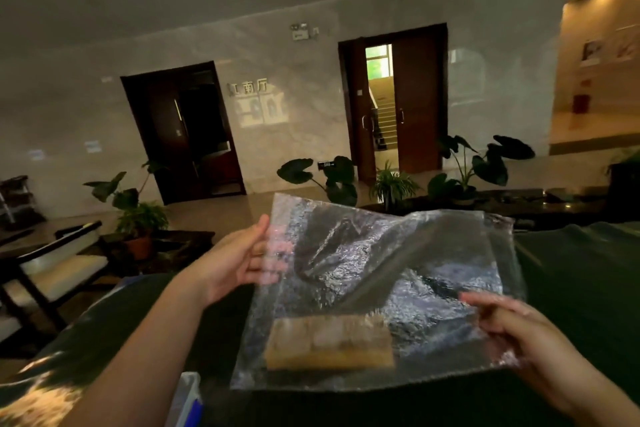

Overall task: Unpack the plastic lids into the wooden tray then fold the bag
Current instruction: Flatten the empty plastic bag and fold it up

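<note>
We hold a clear bubble-wrap bag (374, 274) spread out above the dark green table (571, 288): the left hand (242, 263) takes its left edge with the thumb on top and the fingers behind the film, and the right hand (512, 326) pinches its lower right edge. Through the film we see the wooden tray (329, 343) on the table with pale plastic lids (332, 336) in it, blurred. Beyond stand potted plants (138, 215), a chair (52, 260) and two dark doorways (187, 132).
</note>
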A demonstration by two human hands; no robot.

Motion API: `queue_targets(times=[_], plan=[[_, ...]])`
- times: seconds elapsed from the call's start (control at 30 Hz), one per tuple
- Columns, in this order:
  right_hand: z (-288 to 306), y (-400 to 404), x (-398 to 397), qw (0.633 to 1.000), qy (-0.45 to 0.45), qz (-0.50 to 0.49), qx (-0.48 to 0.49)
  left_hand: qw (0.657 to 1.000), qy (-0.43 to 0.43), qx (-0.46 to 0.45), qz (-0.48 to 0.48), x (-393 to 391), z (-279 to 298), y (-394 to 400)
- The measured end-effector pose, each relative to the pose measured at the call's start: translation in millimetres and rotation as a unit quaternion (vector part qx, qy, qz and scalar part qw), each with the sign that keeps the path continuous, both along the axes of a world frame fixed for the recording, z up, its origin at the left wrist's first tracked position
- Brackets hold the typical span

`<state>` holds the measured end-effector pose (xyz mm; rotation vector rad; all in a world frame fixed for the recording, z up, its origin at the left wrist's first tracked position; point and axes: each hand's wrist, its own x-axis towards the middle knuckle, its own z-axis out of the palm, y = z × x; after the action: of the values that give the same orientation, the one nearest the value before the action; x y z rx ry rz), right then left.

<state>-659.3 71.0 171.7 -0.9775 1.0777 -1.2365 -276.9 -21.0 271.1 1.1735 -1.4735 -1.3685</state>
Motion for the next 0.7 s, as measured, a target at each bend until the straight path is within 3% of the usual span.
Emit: queue_targets(times=[0.1, 0.2, 0.33, 0.53, 0.7], plan=[[4.6, -2.7, -3.3, 0.997, 0.07, 0.007, -0.015, 0.993, -0.05, -0.084, 0.064, -12.9, 3.3, -1.1], [8.3, -4.9, -7.7, 0.997, 0.074, 0.005, -0.028, 0.985, -0.028, -0.125, 0.112, -20.7, -5.5, -6.2], [17.1, -8.4, -28.8, 0.999, 0.014, -0.016, -0.039, 0.983, 0.002, -0.128, 0.131, -27.8, -15.8, -5.2], [24.5, -8.4, -23.2, 0.996, 0.003, -0.086, -0.036, 0.976, 0.104, -0.117, 0.15, -33.1, -23.4, 2.1], [21.1, -11.7, -23.8, 0.986, -0.021, -0.155, -0.053, 0.978, 0.094, -0.047, 0.177, -40.3, -35.0, 2.9]])
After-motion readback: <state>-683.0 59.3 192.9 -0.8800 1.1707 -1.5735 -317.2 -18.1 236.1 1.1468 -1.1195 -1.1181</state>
